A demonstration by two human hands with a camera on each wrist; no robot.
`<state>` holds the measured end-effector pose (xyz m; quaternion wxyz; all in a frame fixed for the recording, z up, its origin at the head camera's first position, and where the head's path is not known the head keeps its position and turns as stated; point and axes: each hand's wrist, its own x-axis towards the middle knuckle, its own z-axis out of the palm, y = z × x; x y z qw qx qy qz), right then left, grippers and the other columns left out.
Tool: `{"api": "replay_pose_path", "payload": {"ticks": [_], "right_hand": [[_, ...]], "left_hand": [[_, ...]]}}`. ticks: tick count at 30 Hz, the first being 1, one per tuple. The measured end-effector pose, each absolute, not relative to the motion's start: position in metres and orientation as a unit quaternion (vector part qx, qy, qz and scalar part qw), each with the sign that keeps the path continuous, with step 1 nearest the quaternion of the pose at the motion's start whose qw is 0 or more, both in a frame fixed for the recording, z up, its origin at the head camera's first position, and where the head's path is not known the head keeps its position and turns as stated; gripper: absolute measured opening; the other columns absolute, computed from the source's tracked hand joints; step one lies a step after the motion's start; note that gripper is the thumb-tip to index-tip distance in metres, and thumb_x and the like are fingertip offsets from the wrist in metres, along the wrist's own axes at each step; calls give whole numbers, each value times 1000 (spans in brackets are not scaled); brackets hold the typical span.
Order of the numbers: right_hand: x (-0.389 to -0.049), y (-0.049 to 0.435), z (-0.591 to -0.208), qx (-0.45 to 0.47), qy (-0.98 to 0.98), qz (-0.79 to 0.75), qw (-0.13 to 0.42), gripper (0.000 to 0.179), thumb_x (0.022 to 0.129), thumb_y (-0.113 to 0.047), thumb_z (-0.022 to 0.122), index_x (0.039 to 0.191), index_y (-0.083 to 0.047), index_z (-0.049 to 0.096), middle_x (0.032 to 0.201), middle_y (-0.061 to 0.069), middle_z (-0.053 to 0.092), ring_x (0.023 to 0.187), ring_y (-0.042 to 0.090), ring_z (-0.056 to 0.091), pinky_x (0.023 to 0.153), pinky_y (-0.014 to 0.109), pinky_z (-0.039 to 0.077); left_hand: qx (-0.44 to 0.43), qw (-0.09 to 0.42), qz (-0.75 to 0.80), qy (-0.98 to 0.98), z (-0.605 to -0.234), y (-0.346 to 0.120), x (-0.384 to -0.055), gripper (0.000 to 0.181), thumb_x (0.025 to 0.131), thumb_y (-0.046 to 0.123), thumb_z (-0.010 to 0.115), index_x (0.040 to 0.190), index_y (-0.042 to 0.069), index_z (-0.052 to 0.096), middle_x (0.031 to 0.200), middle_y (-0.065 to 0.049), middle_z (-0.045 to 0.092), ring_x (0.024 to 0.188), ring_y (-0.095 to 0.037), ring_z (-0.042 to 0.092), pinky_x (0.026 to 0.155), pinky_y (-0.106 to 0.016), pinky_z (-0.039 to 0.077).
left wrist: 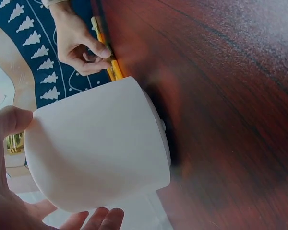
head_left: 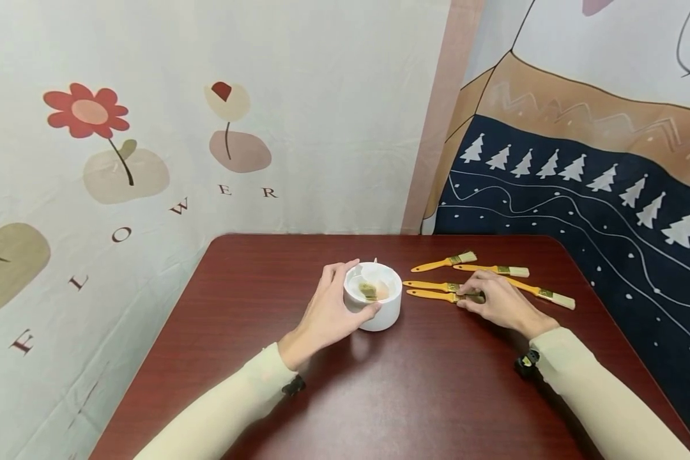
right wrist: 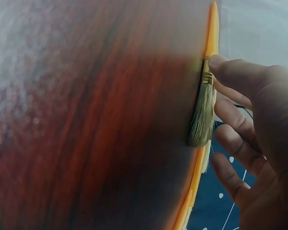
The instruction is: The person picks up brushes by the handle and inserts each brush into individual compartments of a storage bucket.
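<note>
reddish table (head_left: 425, 383), cup interior (head_left: 375, 285), head view only

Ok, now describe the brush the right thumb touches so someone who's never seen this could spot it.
At the dark red table, find the white cup in the left hand. To its right lie the yellow-handled brushes. Yours is the brush nearest the person, with the thumb of the right hand on its metal band.
</note>
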<state>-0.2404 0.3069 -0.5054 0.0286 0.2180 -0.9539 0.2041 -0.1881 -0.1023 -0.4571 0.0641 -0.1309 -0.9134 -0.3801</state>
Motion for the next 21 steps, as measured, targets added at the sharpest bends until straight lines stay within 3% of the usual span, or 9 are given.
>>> {"api": "replay_pose_path", "payload": {"ticks": [10, 21], "right_hand": [[-240, 306, -504, 215, -956, 198, 16, 22, 102, -26, 93, 122, -19, 87, 123, 4, 82, 110, 24, 74, 103, 58, 67], [-239, 305, -503, 201, -960, 195, -1, 30, 103, -31, 92, 128, -15, 85, 124, 6, 82, 109, 24, 71, 102, 56, 66]], "left_hand": [[-173, 52, -413, -893, -454, -109, -193, 97, 90, 39, 96, 174, 19, 52, 165, -18, 55, 151, -37, 62, 127, -58, 55], [-203, 30, -424, -882, -453, -114, -200, 95, 92, 31, 95, 175, 17, 51, 170, -17, 54, 157, -35, 58, 132, -60, 50]]}}
